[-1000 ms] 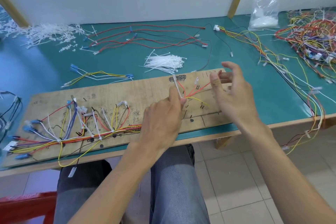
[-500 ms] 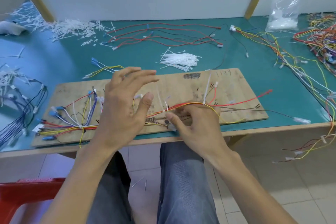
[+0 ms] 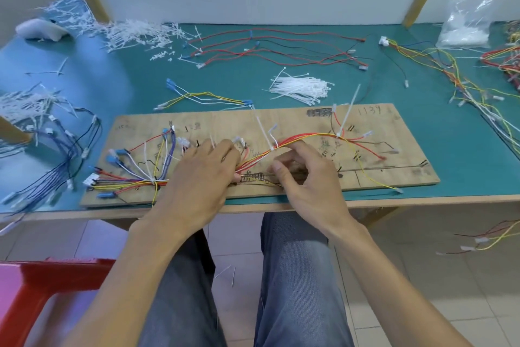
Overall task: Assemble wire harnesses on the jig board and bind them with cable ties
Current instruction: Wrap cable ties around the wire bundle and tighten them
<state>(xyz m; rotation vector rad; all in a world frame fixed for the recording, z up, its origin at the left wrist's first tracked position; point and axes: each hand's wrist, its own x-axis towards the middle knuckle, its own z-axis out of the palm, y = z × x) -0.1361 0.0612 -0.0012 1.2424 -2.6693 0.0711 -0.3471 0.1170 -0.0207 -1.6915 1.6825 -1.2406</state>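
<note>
1. Nearest me, my knees in grey jeans [image 3: 292, 276] sit under the near edge of the table [image 3: 464, 149], with a red stool [image 3: 42, 284] at my left.

2. The jig board [image 3: 394, 175] lies flat along the near edge of the table, slightly left of centre.

3. The wire harness [image 3: 306, 137] rests on the board. Its red and yellow trunk runs from a fanned, blue-tipped end at the board's left end and arches up towards the right end.

4. My left hand [image 3: 202, 180] lies palm down on the trunk at mid-board. The fingers are bent over the wires and the tips are hidden, so I cannot tell whether they pinch anything.

5. My right hand [image 3: 309, 180] is just beside it. Its fingers are curled round the trunk, with the thumb tip drawn in towards the index finger.

6. Two fitted cable ties [image 3: 264, 132] stand up from the trunk, their tails untrimmed.

7. Beyond the board's far edge lies a loose bundle of white ties [image 3: 301, 87], with a small yellow-and-white lead set [image 3: 202, 96] to its left.

8. Further back lie long red and black leads [image 3: 281, 48]. White tie offcuts [image 3: 135, 34] lie towards the far left corner and a clear plastic bag [image 3: 467, 28] towards the far right corner.

9. Blue harnesses [image 3: 64, 155] lie at the left edge.
</note>
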